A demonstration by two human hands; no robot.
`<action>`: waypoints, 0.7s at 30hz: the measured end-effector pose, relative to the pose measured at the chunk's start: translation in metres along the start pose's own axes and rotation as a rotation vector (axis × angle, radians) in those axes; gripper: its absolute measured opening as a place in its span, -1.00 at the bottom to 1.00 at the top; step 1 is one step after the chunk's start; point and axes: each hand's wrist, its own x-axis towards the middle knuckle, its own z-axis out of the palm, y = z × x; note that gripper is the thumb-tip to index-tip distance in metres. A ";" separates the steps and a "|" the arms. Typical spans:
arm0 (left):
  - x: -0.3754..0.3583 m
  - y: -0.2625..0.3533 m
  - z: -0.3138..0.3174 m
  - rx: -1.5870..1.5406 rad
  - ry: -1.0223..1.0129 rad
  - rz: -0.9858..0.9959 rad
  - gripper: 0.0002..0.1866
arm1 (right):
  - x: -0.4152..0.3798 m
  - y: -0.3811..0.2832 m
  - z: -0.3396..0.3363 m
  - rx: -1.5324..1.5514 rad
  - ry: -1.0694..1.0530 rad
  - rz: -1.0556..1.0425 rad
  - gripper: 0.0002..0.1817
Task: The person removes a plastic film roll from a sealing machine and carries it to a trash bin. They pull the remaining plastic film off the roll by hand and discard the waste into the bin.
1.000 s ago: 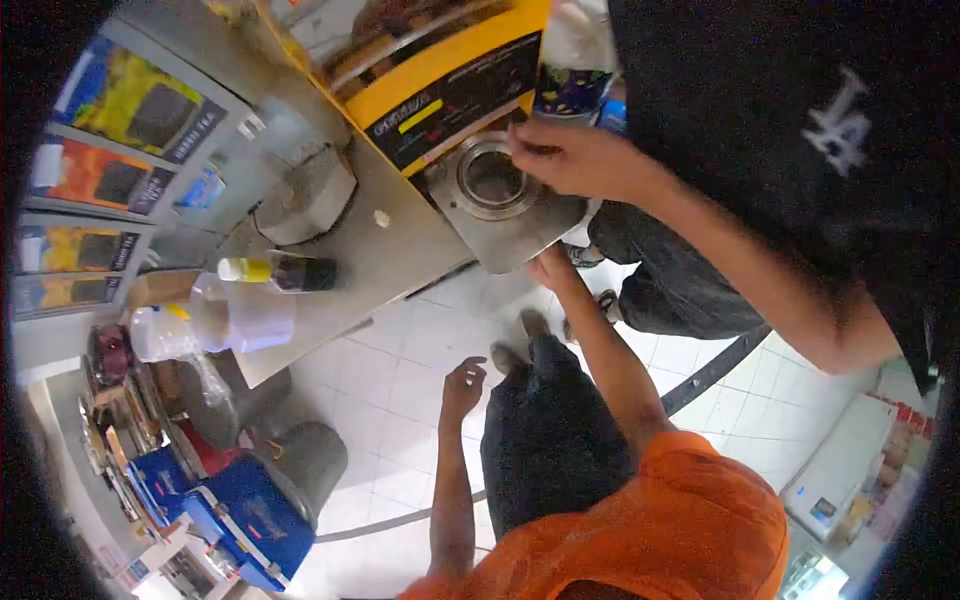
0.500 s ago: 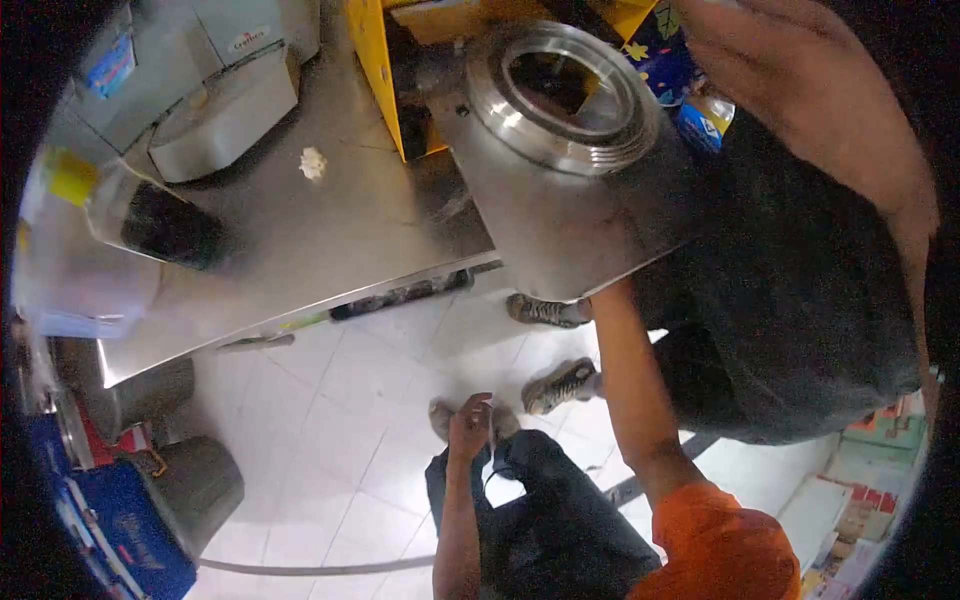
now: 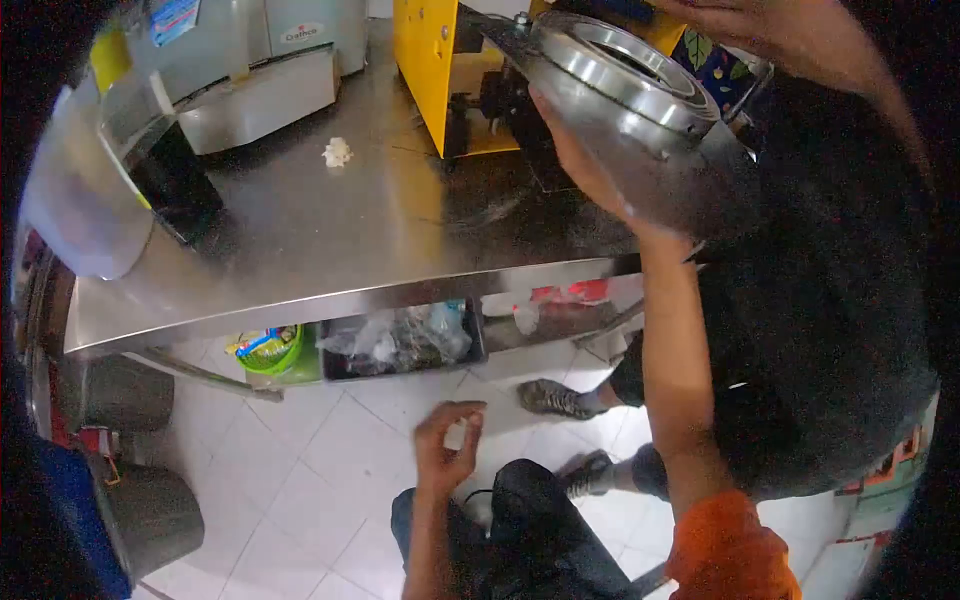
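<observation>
My right hand [image 3: 583,165] is under a metal plate with a thick raised ring [image 3: 640,110], its fingers gripping the left edge while the plate hides the rest of the hand. The plate is tilted beside a yellow open-sided housing [image 3: 421,75], with dark mechanical parts visible inside. Low over the floor, in front of my legs, my left hand [image 3: 445,445] has curled fingers with a gap between thumb and forefinger. Nothing shows in it.
A person in black clothes [image 3: 820,290] stands close on the right, one arm extended above the plate. On the steel table [image 3: 300,230] are a white crumbly lump [image 3: 337,152] and a grey dispenser [image 3: 265,100]. Below sit a black crate of plastic bags [image 3: 400,340] and grey bins [image 3: 155,520].
The plate has tilted more steeply, and my right hand's fingers now show at its left edge. My view has shifted, revealing more beneath the table. My left hand's thumb and forefinger now show a gap.
</observation>
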 end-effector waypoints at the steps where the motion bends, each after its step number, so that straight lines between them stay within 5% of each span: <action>1: 0.021 0.015 -0.014 0.055 0.120 0.211 -0.89 | -0.007 0.011 0.019 -0.172 0.040 -0.114 -0.58; 4: 0.089 0.074 -0.060 0.196 0.428 0.699 -0.86 | -0.007 0.028 0.039 -0.449 0.017 -0.203 -0.56; 9: 0.176 0.113 -0.084 0.442 0.586 0.997 -0.82 | 0.004 0.044 0.053 -0.634 0.074 -0.275 -0.54; 12: 0.178 0.119 -0.075 0.755 0.602 0.619 -0.78 | 0.005 0.032 0.049 -0.366 0.019 -0.205 -0.51; 16: 0.182 0.110 -0.075 0.871 0.685 0.717 -0.75 | 0.028 0.043 0.040 -0.655 -0.227 -0.189 -0.56; 19: 0.184 0.109 -0.077 0.940 0.707 0.733 -0.71 | 0.070 0.093 0.057 -0.529 -0.342 -0.126 -0.58; 20: 0.183 0.110 -0.076 0.935 0.694 0.728 -0.69 | 0.069 0.090 0.057 -0.403 -0.054 -0.252 -0.57; 21: 0.182 0.109 -0.077 0.932 0.678 0.722 -0.68 | 0.065 0.084 0.055 -0.403 0.017 -0.292 -0.57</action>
